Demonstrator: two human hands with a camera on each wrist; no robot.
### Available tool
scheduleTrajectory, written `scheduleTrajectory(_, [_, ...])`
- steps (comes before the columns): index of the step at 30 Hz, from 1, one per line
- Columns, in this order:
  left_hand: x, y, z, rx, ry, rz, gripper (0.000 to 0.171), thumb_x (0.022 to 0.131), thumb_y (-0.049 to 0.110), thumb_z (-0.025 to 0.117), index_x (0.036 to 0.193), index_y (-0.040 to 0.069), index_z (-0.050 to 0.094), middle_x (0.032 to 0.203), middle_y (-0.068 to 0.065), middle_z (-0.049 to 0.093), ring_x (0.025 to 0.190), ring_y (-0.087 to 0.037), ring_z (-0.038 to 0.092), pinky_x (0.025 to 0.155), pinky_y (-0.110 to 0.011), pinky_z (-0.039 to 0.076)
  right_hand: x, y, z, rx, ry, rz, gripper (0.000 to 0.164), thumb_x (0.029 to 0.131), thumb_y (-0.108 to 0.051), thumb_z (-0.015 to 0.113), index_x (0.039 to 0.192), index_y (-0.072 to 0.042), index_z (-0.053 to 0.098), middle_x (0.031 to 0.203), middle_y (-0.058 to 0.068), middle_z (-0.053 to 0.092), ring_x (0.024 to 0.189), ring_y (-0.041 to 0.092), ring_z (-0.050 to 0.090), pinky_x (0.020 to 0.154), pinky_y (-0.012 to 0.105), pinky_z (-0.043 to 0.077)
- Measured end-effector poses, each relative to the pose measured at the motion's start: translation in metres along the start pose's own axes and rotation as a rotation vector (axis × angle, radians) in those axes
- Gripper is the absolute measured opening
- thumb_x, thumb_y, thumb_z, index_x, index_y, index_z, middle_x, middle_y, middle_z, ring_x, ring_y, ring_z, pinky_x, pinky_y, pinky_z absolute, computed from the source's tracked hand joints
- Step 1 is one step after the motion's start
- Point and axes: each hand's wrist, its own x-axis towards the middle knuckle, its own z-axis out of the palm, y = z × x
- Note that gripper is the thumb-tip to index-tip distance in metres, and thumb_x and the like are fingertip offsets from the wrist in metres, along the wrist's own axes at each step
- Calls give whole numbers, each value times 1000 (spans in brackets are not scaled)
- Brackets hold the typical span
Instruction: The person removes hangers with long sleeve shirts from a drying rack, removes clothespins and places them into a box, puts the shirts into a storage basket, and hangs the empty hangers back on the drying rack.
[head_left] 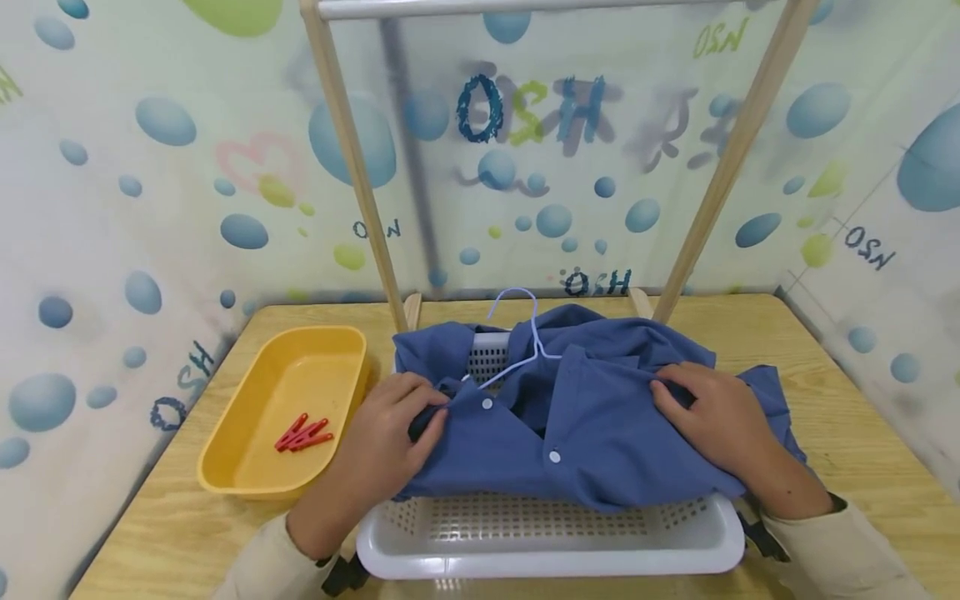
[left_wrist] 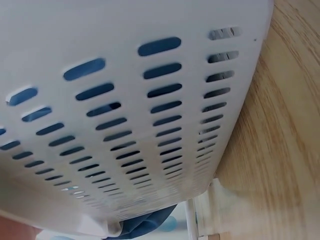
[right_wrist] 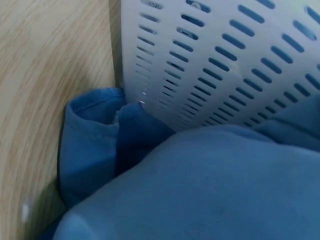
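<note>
Pale sleeves (head_left: 266,562) up close — left hand (head_left: 386,429) and right hand (head_left: 716,417), fingers curled, both pinching the blue shirt (head_left: 487,454) — and one uneven tug could slip the hanger (head_left: 537,347) free!

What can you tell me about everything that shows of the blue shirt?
The shirt looks like plain blue woven fabric, with two white buttons visible on its front. It lies rumpled across the white basket, partly open at the neck, where a pale lavender hanger is partly covered by cloth. The left hand and right hand pinch opposite sides of it. A cuff-like end lies outside the basket, on the person's right.
</note>
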Motion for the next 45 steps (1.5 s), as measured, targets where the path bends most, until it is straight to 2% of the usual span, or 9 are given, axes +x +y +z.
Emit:
scheduleTrajectory(5, [0,0,-1,-31,19,37,8,86,17,74,92,11,71,112,-5,64,107,-23,59,100,-41,48,0,2,1,-6,44,-36,13,88,-17,72,97,-9,75,94,11,75,82,31,72,72,52,56])
scheduleTrajectory(10, [-2,-1,-2,-38,37,88,6,85,16,72,88,13,69,122,-6,63,114,-25,57,105,-42,43,0,1,1,-12,101,-60,13,85,-16,74,94,-7,75,93,12,75,81,31,72,70,51,57])
scheduleTrajectory(18, [0,-2,-2,-83,74,192,3,85,14,67,83,13,65,129,-6,65,119,-24,58,100,-40,43,0,4,3,-11,230,-133,12,80,-11,75,89,-4,73,86,12,74,72,28,71,64,48,55])
scheduleTrajectory(21, [1,-2,-3,-91,70,210,4,84,14,68,82,13,64,131,-6,65,122,-23,58,99,-39,43,0,5,2,-17,270,-157,12,80,-11,74,87,-2,72,83,13,73,68,26,70,61,46,54])
scheduleTrajectory(25, [1,-1,-4,-68,26,219,7,84,15,69,84,14,62,136,-6,63,125,-23,59,100,-41,39,1,5,0,-27,304,-182,14,81,-14,72,86,-1,72,81,15,73,67,27,70,59,46,53])
scheduleTrajectory(28, [1,0,-4,-46,-1,225,9,85,16,69,85,15,60,135,-5,63,123,-22,61,99,-44,36,1,5,-1,-29,311,-190,16,82,-16,71,86,0,72,81,15,73,67,28,70,59,46,53])
scheduleTrajectory(31, [1,0,-3,-45,2,230,8,85,17,68,86,15,60,130,-5,66,118,-22,63,98,-45,35,1,4,-1,-30,319,-192,17,83,-17,70,86,0,72,81,15,73,67,28,70,59,46,53])
scheduleTrajectory(39, [0,-2,-3,-100,16,247,9,85,15,69,90,13,63,124,-6,66,113,-22,62,94,-37,43,2,6,1,-37,341,-215,30,92,-28,61,86,0,72,81,16,73,63,28,69,56,46,52])
scheduleTrajectory(45, [-1,-2,-2,-120,26,267,19,82,10,72,99,12,65,123,-5,66,113,-22,61,93,-36,44,2,6,3,-29,360,-249,42,98,-37,53,87,-1,73,79,15,72,56,23,64,49,38,48])
